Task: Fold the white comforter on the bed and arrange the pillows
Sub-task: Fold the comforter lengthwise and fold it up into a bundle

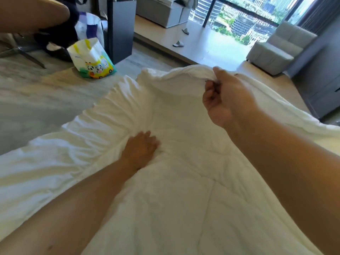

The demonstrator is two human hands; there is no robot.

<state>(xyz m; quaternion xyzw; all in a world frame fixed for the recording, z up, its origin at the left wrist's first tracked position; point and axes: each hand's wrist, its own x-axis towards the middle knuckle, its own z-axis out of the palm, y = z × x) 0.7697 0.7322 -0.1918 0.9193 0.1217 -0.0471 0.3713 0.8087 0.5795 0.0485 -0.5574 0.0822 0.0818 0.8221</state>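
Right hand (225, 100): grip clamped on the comforter (184, 181) far edge, lifting it to fold.
Left hand (141, 148): fingers spread flat, pinning the middle as anchor.

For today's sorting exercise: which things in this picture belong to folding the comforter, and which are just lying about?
Job in hand: white comforter; right hand pinching its edge; left hand pressing it flat.

Lying about: cartoon-printed bag; two slippers; grey armchair. No pillows visible.

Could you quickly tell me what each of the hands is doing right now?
Left hand: open, flat on the comforter.
Right hand: closed, pinching the comforter's far edge.
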